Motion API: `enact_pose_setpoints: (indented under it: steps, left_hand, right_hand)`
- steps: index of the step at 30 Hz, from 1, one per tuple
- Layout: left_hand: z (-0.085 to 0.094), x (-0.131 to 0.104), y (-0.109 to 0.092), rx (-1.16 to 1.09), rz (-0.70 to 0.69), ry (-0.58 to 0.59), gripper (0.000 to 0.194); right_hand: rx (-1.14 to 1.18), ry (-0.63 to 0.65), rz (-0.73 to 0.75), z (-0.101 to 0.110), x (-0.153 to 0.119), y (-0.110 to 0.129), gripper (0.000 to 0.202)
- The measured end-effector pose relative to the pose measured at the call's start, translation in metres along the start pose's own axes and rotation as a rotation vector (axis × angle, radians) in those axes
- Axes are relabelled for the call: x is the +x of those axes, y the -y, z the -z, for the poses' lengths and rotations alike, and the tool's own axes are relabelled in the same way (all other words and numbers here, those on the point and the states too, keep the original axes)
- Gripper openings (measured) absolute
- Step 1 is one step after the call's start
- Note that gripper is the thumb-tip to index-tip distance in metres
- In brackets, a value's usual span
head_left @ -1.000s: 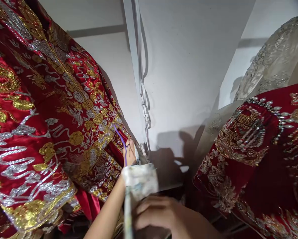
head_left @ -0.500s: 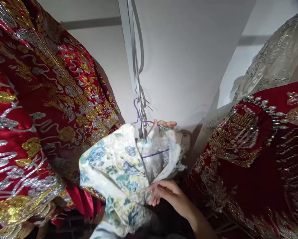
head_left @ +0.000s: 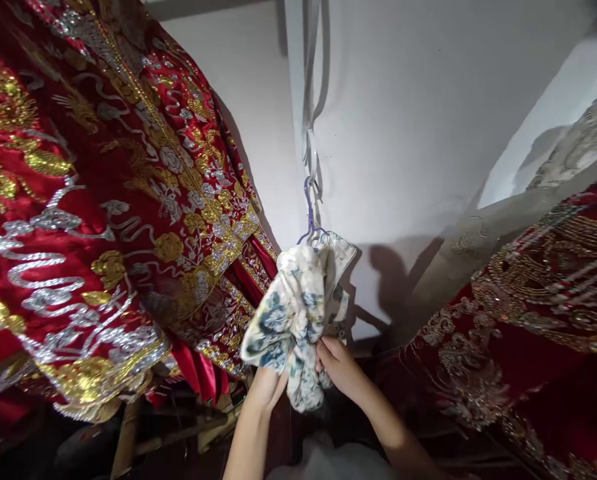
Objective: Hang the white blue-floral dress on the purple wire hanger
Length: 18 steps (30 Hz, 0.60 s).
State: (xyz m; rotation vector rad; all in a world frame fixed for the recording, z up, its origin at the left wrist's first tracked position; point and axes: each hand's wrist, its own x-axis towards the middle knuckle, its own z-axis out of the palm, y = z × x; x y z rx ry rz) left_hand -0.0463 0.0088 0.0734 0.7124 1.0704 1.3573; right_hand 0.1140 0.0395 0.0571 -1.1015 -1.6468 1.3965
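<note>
A white floral shirt (head_left: 296, 300) with blue and green print hangs bunched and folded from a purple hanger (head_left: 309, 217). My right hand (head_left: 334, 360) is closed on the shirt's gathered cloth at its lower right side, thumb on top. From below, my left hand (head_left: 271, 387) reaches up under the shirt's left part. Its fingers are hidden behind the fabric, so their grip does not show. The hanger's hook is hung on a pale strap (head_left: 310, 143) that comes down along the wall.
Left of the shirt hangs a red jacket (head_left: 143, 193) with gold and silver embroidery. A beaded red gown (head_left: 523, 320) is at the right, near a whitish lace garment (head_left: 578, 143). Behind is a pale wall (head_left: 403, 133). Wooden bars (head_left: 128, 437) show low at the left.
The shirt went from spread out to bunched. My left hand's fingers, earlier showing at the collar, are now lower under the cloth. My right hand has closed on the fabric. The view has shifted.
</note>
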Motion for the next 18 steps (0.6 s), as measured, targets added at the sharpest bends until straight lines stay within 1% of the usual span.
enact_pose_setpoints:
  steps: [2,3,4,5,6,7,9,10,11,12,13,14,16,18]
  left_hand:
    - [0.003,0.002,-0.001,-0.106,0.073,-0.014,0.033]
    - [0.004,0.004,-0.003,-0.150,0.088,-0.032,0.034]
    - [0.004,0.008,-0.004,-0.174,0.081,-0.063,0.036]
    - [0.004,0.011,-0.005,-0.162,0.042,-0.113,0.037]
    - [0.004,0.014,-0.005,-0.116,-0.025,-0.189,0.037]
    - [0.004,0.015,-0.003,-0.038,-0.123,-0.295,0.037]
    - [0.002,0.015,0.007,0.189,-0.373,-0.513,0.036]
    - [-0.001,0.012,0.015,0.313,-0.496,-0.572,0.037]
    - [-0.005,0.008,0.023,0.422,-0.595,-0.581,0.038]
    - [-0.009,0.004,0.032,0.504,-0.653,-0.538,0.038]
    - [-0.013,0.001,0.040,0.552,-0.665,-0.453,0.036]
    - [-0.016,-0.001,0.047,0.572,-0.636,-0.347,0.034]
    - [-0.020,0.000,0.053,0.589,-0.560,-0.191,0.033]
    - [-0.020,0.007,0.053,0.540,-0.405,-0.035,0.036]
  right_hand:
    - [0.089,-0.015,0.018,-0.005,0.002,0.003,0.057]
    - [0.131,-0.036,0.016,-0.006,0.002,0.005,0.057]
    - [0.164,-0.057,0.012,-0.006,0.002,0.007,0.057]
    - [0.191,-0.073,0.003,-0.005,0.000,0.009,0.057]
    - [0.213,-0.075,-0.009,-0.005,-0.001,0.011,0.056]
    - [0.235,-0.066,-0.026,-0.005,-0.003,0.013,0.056]
    - [0.278,-0.023,-0.084,-0.007,-0.005,0.015,0.055]
    - [0.299,-0.001,-0.115,-0.009,-0.006,0.016,0.054]
    - [0.317,0.017,-0.139,-0.011,-0.006,0.016,0.053]
    - [0.324,0.031,-0.154,-0.013,-0.005,0.017,0.052]
    - [0.321,0.031,-0.156,-0.015,-0.004,0.017,0.049]
    - [0.311,0.018,-0.151,-0.015,-0.002,0.017,0.046]
    - [0.284,-0.002,-0.152,-0.010,0.003,0.017,0.040]
    - [0.240,-0.039,-0.147,0.000,0.009,0.018,0.034]
